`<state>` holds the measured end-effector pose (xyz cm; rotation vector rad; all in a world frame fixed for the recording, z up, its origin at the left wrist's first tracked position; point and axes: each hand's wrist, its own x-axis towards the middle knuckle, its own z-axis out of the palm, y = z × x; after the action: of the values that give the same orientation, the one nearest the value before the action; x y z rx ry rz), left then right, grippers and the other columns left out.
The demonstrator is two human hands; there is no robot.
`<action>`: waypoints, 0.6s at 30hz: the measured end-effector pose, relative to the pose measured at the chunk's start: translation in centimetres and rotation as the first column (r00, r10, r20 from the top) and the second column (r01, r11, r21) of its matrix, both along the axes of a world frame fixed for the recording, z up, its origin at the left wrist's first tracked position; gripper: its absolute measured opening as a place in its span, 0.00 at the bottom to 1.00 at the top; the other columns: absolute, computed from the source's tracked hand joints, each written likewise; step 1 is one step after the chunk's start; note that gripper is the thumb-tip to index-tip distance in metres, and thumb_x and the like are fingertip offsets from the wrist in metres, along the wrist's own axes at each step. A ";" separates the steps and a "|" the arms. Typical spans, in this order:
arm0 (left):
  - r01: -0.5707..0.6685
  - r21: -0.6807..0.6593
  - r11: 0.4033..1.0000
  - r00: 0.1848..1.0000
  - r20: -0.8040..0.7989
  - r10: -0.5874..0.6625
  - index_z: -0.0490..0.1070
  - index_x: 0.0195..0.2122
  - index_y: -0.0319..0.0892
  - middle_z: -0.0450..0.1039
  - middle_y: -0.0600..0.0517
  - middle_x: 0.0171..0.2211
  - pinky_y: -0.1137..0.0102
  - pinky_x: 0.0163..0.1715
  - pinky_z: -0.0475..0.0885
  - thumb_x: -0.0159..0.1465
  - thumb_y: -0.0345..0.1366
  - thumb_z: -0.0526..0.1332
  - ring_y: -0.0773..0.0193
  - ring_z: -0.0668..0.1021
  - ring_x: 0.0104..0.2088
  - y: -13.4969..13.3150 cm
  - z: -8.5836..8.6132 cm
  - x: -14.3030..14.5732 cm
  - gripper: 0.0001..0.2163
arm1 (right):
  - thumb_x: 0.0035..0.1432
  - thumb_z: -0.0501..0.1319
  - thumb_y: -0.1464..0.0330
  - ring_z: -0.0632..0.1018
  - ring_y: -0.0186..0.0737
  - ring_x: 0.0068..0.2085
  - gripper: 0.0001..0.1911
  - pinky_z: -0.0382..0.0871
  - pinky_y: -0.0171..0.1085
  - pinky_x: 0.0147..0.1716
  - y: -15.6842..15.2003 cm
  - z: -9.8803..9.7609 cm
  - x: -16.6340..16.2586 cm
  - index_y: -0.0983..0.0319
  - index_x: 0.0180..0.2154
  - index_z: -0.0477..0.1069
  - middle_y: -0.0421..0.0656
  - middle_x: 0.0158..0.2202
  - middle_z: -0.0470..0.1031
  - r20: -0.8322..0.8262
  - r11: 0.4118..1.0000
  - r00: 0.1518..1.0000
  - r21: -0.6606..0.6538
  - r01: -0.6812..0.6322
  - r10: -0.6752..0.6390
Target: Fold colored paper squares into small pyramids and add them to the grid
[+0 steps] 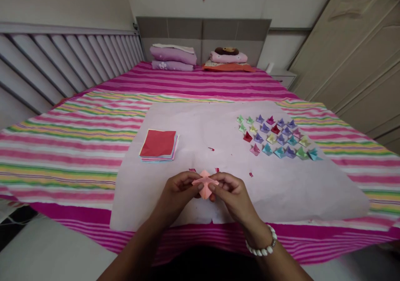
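Note:
A pink piece of origami paper [205, 186], folded to a small diamond-like shape, is held above the near part of a white paper sheet [200, 127]. My left hand [179, 189] pinches its left side, thumb on top and fingers curled beneath. On its right side my right hand [233, 193] grips it the same way, a white beaded bracelet [264, 247] round the wrist. Both thumbs press on the front of the folds. Some fingertips are hidden behind the paper. Small red paper scraps [211, 149] lie just beyond my hands.
A stack of square coloured paper [158, 143], red on top, lies to the left. Rows of several folded paper pieces [276, 129] stand at the right. Beneath is a striped bedspread [78, 139]. Folded bedding [173, 56] and a pink pile [229, 58] sit at the headboard [203, 29].

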<state>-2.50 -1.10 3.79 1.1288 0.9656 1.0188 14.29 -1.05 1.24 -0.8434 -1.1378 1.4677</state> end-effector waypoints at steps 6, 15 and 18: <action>-0.029 -0.005 1.000 1.000 0.005 0.029 0.77 0.31 0.41 0.75 0.55 0.24 0.74 0.28 0.72 0.55 0.32 0.66 0.70 0.75 0.26 0.0 0.1 -0.1 0.03 | 0.53 0.67 0.69 0.76 0.32 0.23 0.03 0.71 0.32 0.25 0.2 -0.3 0.3 0.57 0.33 0.79 0.38 0.29 0.75 -0.034 0.997 0.999 0.081 -0.018 0.021; -0.016 -0.057 0.998 1.000 0.015 0.017 0.78 0.32 0.40 0.78 0.53 0.26 0.71 0.34 0.73 0.57 0.34 0.64 0.67 0.78 0.30 -0.2 0.4 -0.3 0.05 | 0.55 0.65 0.67 0.76 0.33 0.25 0.03 0.72 0.35 0.27 0.0 0.6 0.7 0.59 0.32 0.77 0.39 0.30 0.71 0.040 0.991 0.999 0.132 -0.021 0.016; -0.027 -0.034 0.999 0.999 -0.020 0.027 0.76 0.28 0.39 0.78 0.53 0.25 0.72 0.31 0.72 0.54 0.36 0.67 0.67 0.77 0.28 -0.2 0.6 0.1 0.05 | 0.56 0.64 0.66 0.77 0.34 0.27 0.05 0.71 0.35 0.28 -0.3 1.1 0.6 0.60 0.32 0.76 0.41 0.32 0.72 0.068 0.983 0.997 0.180 -0.039 0.027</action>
<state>-2.44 -1.26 4.36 1.1020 1.0125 1.0113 14.86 -1.35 2.30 -0.7536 -1.3185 1.3477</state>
